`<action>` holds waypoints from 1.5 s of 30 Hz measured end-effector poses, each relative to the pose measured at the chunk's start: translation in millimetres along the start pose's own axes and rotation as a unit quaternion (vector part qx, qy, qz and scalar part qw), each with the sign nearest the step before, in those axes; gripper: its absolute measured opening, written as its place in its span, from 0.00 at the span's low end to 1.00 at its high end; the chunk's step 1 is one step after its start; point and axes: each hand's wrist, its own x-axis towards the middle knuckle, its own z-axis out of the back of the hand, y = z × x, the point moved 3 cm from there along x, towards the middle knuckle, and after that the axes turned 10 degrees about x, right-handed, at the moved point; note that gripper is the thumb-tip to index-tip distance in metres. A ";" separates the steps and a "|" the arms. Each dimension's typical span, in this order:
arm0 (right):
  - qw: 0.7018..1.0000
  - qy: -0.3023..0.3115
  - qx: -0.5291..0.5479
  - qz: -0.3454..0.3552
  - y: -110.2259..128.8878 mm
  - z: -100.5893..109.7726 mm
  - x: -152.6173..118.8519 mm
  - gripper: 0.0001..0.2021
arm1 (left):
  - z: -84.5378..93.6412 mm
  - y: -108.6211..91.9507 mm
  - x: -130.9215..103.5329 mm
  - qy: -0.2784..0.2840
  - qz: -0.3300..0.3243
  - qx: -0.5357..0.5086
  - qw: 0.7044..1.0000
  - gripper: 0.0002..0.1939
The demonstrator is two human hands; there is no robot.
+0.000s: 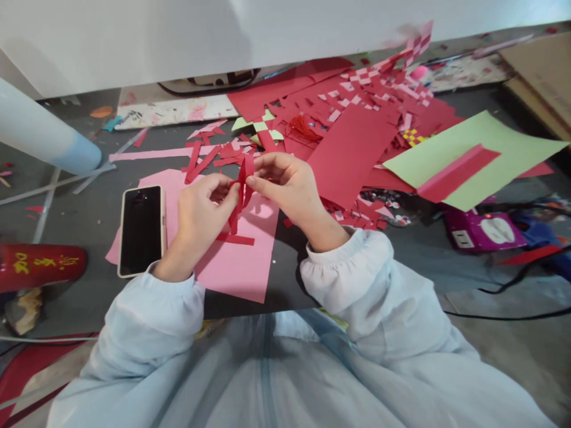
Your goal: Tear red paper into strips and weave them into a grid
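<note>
"What's in the hands?"

"Red paper strips (234, 219), thin and flat-sided, raised above a pink sheet (243, 276). One strip stands up between the fingers with a slight curve; how the strips join, I can't tell."

"How is each hand set?"

"The left hand (205, 205) is nearly closed, thumb and curled fingers pinching the red paper. The right hand (285, 181) has thumb and forefinger together on the strip's other side, remaining fingers loosely bent."

"And underneath?"

"The pink sheet is smooth and straight-edged, with a loose red strip (243, 240) lying on it. A phone (141, 232), a glossy black rectangle in a pale rounded case, overlaps its left side. All that sits on a dark, matt bench (285, 282)."

"What's further off?"

"A heap of cut paper, with a large rectangular red sheet (352, 154) lying across it and a tangle of red thread (306, 126) beside that. To the right, a pale green sheet (446, 146) curls at its corners, bearing a folded red piece (464, 172). Near it is a shiny purple box (468, 232)."
</note>
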 end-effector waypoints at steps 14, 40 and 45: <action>0.993 0.089 0.007 -0.081 8.2 7.8 0.9 0.20 | -1.3 3.8 -2.2 0.007 -0.012 0.032 0.999 0.06; 0.987 -0.083 -0.015 0.140 27.8 26.6 -1.4 0.12 | 4.3 0.3 -4.7 -0.031 0.002 0.076 0.997 0.08; 0.987 -0.087 -0.069 0.117 25.8 25.6 -3.0 0.17 | 3.0 2.8 -5.1 -0.035 -0.024 0.103 0.994 0.09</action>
